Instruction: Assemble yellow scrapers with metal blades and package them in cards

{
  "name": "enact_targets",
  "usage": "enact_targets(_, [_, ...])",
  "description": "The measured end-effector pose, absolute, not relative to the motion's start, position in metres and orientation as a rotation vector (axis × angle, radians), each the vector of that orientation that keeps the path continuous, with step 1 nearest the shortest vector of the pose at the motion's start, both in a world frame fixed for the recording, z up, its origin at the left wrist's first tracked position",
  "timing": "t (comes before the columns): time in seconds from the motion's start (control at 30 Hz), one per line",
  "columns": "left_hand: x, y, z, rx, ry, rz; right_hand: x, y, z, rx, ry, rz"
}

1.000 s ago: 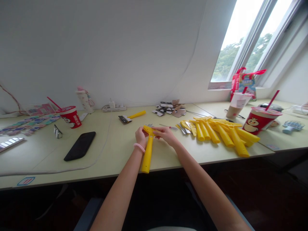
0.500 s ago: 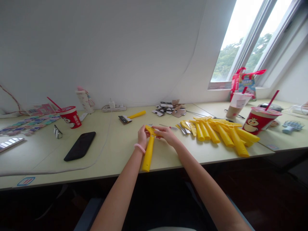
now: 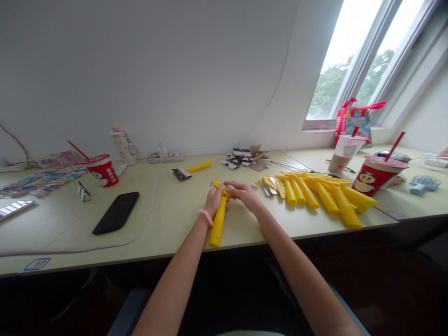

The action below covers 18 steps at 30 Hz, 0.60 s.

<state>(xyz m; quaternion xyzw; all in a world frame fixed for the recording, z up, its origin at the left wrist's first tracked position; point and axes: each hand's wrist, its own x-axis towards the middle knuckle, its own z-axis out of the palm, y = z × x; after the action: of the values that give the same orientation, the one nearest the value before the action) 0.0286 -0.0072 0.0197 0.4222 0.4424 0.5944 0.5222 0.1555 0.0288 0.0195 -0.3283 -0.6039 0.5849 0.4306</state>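
A yellow plastic scraper handle (image 3: pixel 218 225) lies near the table's front edge, its hollow grip toward me and its wide head facing away. My left hand (image 3: pixel 213 201) is closed around the left side of that head. On the right side, my right hand (image 3: pixel 244 194) pinches the head with thumb and fingers. Whether a small part sits between the right fingertips is hidden. Small metal bits, too small to name, lie just beyond the hands. To the right is a pile of yellow scraper handles (image 3: pixel 308 191), with flat yellow plates and metal blades (image 3: pixel 268 185) at its left end.
A scraper (image 3: pixel 199 166) with a covered blade lies ahead, left of black-and-brown card pieces (image 3: pixel 247 157). A black phone (image 3: pixel 116 213), a red cup (image 3: pixel 101 170) and a white cable are left. Another red cup (image 3: pixel 380 175) and a milky drink cup (image 3: pixel 345 153) stand right.
The handle's head has turned slightly and the whole handle has shifted a little right. Both hands stay on it. The thin screwdriver-like tool beyond the right hand no longer shows clearly.
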Motion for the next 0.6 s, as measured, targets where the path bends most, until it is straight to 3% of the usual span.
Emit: enact_targets(0.6, [0.0281,-0.0022,0.0131,1.113,1.001,1.36,0.1568,0.0304,0.0181,-0.922,-1.4,1.484])
